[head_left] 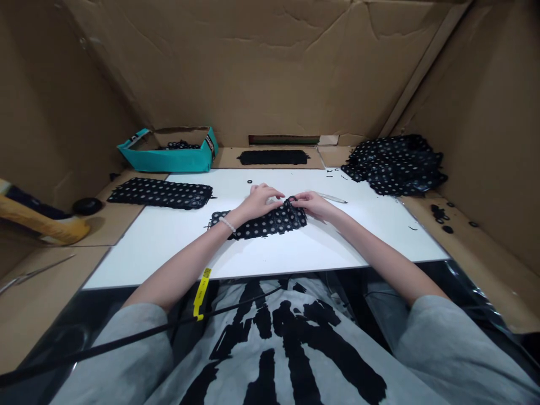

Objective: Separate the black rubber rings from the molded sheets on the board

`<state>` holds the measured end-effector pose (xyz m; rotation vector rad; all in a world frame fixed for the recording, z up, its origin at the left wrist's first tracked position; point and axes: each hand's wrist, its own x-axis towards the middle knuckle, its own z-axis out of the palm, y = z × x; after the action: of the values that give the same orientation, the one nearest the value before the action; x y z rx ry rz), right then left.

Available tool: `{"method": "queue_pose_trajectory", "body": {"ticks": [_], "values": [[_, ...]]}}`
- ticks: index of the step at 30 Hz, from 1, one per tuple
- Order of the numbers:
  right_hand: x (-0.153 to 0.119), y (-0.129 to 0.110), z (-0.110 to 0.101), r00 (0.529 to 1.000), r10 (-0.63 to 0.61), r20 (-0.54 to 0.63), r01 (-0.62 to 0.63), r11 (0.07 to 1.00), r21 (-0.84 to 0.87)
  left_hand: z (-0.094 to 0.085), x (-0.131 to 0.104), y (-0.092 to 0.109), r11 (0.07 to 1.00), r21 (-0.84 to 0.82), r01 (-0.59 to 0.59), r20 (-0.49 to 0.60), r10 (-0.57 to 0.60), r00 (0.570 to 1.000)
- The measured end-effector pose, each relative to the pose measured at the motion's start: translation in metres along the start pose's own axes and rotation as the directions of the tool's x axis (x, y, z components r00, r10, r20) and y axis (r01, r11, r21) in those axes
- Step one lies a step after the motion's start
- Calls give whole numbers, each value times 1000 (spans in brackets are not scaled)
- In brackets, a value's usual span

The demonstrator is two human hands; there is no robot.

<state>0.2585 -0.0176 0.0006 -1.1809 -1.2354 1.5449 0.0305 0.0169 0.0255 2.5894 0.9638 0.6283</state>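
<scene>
Nearest to the head camera is a grey shirt (291, 343) with black print. Before it, on the white tabletop (329, 247), lies one black dotted strip (264, 226). The right hand (314, 205) has its grip pinching the strip's raised right end. The left hand (259, 202) lies over the strip; whether its grip pinches, I cannot tell. Behind, a pen (333, 198) lies near the right hand, and farther left stands a teal box (171, 162).

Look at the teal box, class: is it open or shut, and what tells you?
Open: the teal box shows its brown inside, with black pieces visible in it.
</scene>
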Motion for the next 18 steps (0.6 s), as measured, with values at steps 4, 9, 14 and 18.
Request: {"method": "queue_pose_trajectory", "body": {"ticks": [4, 9, 14, 18], "values": [[-2, -1, 0, 996, -60, 63, 58, 998, 26, 14, -5, 21, 994, -112, -5, -36, 1, 999], [-3, 3, 6, 993, -94, 68, 93, 995, 19, 27, -1, 24, 969, -242, 58, -138, -93, 986], [-14, -31, 6, 971, -229, -72, 195, 926, -323, -29, 3, 38, 958, -284, 37, -324, -132, 937], [-85, -113, 2, 714, -699, 25, 623, 619, -479, -125, -34, 78, 965, -213, -150, -636, -20, 771]]}}
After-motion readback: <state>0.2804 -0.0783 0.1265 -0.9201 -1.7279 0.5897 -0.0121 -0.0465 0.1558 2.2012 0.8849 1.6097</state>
